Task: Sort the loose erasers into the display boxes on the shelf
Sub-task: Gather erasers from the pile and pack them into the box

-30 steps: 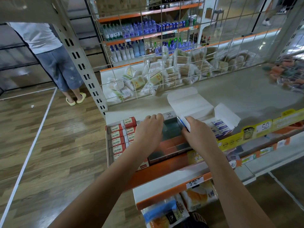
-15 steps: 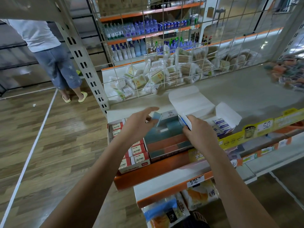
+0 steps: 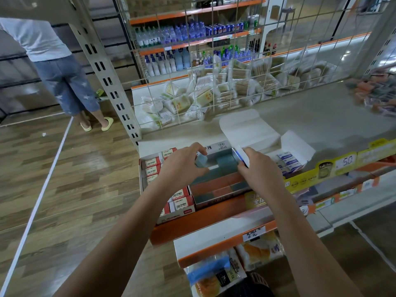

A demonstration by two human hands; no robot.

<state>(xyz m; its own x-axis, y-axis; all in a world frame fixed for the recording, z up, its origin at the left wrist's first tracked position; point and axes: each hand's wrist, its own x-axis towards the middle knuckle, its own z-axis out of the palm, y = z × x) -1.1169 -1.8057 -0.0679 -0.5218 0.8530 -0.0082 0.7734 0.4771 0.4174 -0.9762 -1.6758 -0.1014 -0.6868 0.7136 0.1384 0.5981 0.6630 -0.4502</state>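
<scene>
Three display boxes stand side by side at the shelf's front edge. The left box (image 3: pixel 150 168) is full of red-and-white 2B erasers. The middle box (image 3: pixel 216 187) holds teal and orange-red erasers. The right box (image 3: pixel 293 146), lid flaps up, holds blue-and-white erasers. My left hand (image 3: pixel 182 166) pinches a teal eraser (image 3: pixel 200 160) over the back left of the middle box. My right hand (image 3: pixel 261 170) holds a blue-and-white eraser (image 3: pixel 241 157) at the edge between the middle and right boxes.
A wire grid (image 3: pixel 235 61) backs the shelf, with packs of cotton swabs (image 3: pixel 203 97) behind it. A yellow price strip (image 3: pixel 342 163) runs along the shelf front. A lower shelf holds bagged goods (image 3: pixel 216 275). A person (image 3: pixel 62 67) stands at the far left on the wooden floor.
My left hand lifted off the middle box, swung left, then came back over it pinching a teal eraser. My right hand stayed put with its blue-and-white eraser.
</scene>
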